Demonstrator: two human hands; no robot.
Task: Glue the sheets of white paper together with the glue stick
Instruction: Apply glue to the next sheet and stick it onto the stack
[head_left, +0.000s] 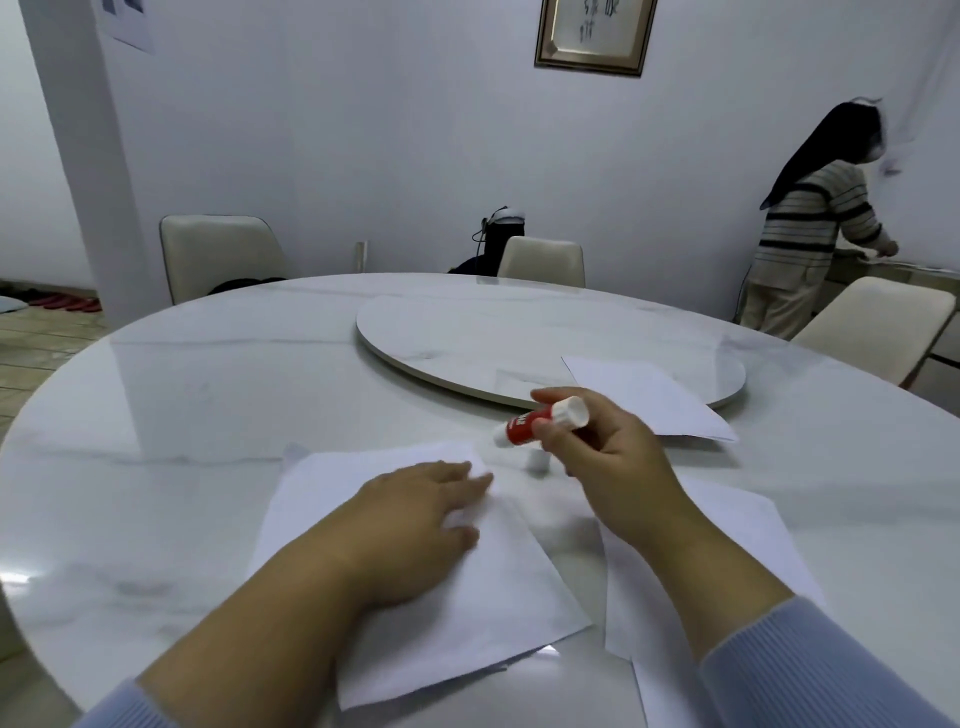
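Observation:
My left hand (415, 525) lies flat, fingers spread, on a white sheet of paper (498, 597) in front of me on the marble table. My right hand (608, 457) holds a red and white glue stick (540, 421) tilted above the table, just past the sheet's far corner. A small white cap (537, 461) stands on the table below the stick. A second white sheet (748, 525) lies to the right, partly under my right forearm. A third sheet (649, 397) rests farther off, overlapping the turntable's edge.
The round white marble table (182, 415) carries a raised turntable (519, 332) at its centre. Cream chairs (218, 254) stand around the far side. A person in a striped sweater (810, 228) stands at the back right by a counter.

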